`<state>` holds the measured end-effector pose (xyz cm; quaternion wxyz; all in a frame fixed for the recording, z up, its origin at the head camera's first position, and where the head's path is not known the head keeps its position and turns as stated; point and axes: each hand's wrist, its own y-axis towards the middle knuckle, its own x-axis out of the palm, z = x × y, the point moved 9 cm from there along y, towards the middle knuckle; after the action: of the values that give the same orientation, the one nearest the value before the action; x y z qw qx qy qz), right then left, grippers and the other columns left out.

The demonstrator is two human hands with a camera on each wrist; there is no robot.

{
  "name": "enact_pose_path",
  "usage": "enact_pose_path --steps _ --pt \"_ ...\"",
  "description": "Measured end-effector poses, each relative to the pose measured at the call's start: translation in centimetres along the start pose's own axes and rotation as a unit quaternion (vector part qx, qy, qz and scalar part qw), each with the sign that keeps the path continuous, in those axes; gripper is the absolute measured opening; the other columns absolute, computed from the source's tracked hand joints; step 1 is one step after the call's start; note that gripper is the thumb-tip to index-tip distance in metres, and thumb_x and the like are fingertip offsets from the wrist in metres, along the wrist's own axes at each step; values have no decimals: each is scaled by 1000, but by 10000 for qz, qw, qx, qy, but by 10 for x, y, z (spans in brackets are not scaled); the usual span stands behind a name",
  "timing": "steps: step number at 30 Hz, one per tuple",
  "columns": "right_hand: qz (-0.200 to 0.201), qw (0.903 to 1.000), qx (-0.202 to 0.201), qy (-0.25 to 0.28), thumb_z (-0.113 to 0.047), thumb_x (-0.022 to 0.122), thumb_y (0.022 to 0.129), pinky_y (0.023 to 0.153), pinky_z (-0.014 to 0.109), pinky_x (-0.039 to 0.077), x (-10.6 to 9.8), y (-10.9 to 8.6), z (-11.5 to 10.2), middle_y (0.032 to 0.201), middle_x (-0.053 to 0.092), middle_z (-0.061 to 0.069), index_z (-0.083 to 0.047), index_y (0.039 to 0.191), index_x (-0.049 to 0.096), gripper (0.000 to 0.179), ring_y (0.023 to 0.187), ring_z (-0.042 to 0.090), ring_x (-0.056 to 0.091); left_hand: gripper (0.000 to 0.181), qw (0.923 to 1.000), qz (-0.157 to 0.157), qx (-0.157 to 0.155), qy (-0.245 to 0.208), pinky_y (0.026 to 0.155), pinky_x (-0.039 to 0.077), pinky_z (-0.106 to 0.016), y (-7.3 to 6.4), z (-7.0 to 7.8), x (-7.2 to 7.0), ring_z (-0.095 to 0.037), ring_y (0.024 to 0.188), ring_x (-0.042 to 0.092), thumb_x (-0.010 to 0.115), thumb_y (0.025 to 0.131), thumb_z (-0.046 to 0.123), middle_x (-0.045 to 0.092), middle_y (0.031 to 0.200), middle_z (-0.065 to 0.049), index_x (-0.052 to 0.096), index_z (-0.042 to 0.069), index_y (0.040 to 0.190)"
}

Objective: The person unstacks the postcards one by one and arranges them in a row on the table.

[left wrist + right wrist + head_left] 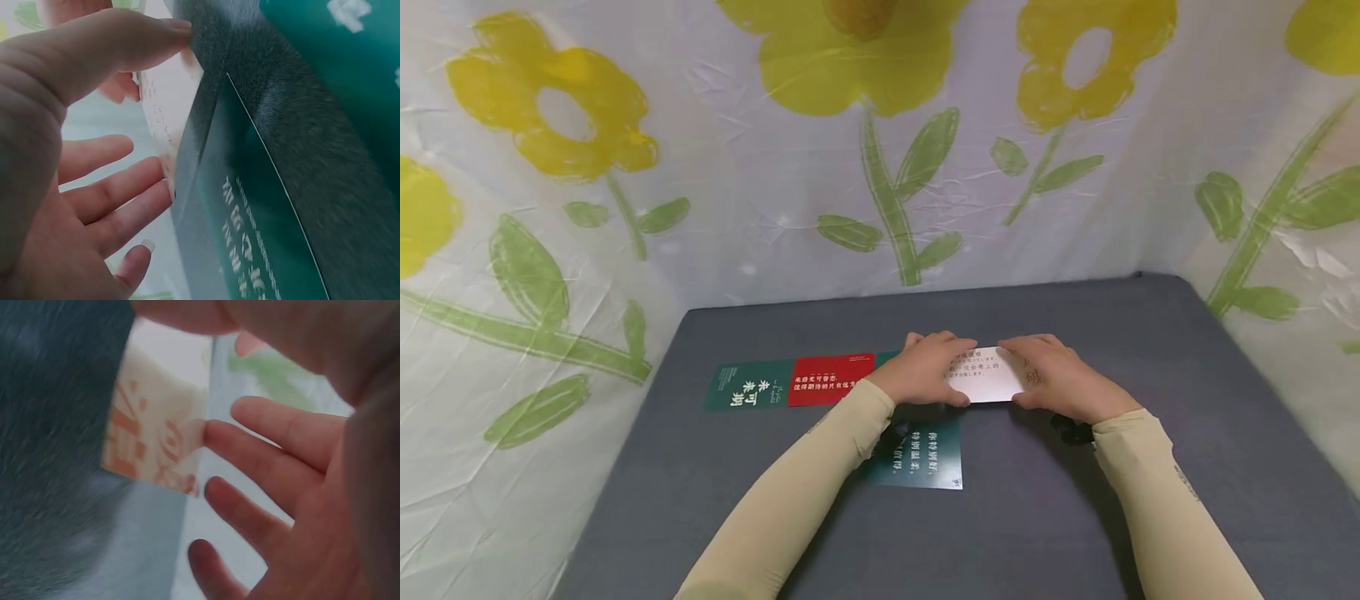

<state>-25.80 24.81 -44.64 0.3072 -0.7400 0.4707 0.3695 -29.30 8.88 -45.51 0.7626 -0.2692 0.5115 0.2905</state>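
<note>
Both hands hold a white printed card (pixel 988 385), thumbs at its near edge and fingers at its far edge. My left hand (pixel 928 368) grips the card's left part, and my right hand (pixel 1067 382) its right part. Orange print shows on the card (pixel 153 425) in the right wrist view. Close to the left hand, a green card (pixel 250 200) with white writing lies on the table. Left of that hand is a red card (pixel 829 383), beside a sliver of green card (pixel 886 357) mostly hidden by the hand.
At the row's left end lies another green card (pixel 745 387). A further green card (pixel 936 462) lies nearer, partly behind the left forearm. The grey table (pixel 1030 517) meets a flower-printed curtain (pixel 760 250) at its back and sides.
</note>
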Motion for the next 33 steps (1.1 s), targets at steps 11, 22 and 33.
enact_pose_path --steps 11,22,33 --pt "-52 9991 250 336 -12 80 89 113 73 35 9 13 36 168 44 17 -12 167 40 88 156 44 27 89 9997 -97 -118 -196 104 35 -45 27 -6 9 -18 137 58 87 88 46 61 155 -3 49 16 163" --pt "-23 9982 421 418 -12 82 86 113 79 22 12 9 54 168 45 19 -13 166 42 90 157 45 26 91 9997 -99 -141 -157 108 41 -45 36 4 12 -21 141 58 87 88 49 59 158 -4 48 17 164" --pt "-43 9986 449 261 -15 81 86 113 78 21 10 9 50 168 45 20 -10 166 41 89 155 48 28 91 9994 -85 -172 -277 113 40 -47 34 1 16 -26 144 54 86 90 48 58 161 -3 46 16 165"
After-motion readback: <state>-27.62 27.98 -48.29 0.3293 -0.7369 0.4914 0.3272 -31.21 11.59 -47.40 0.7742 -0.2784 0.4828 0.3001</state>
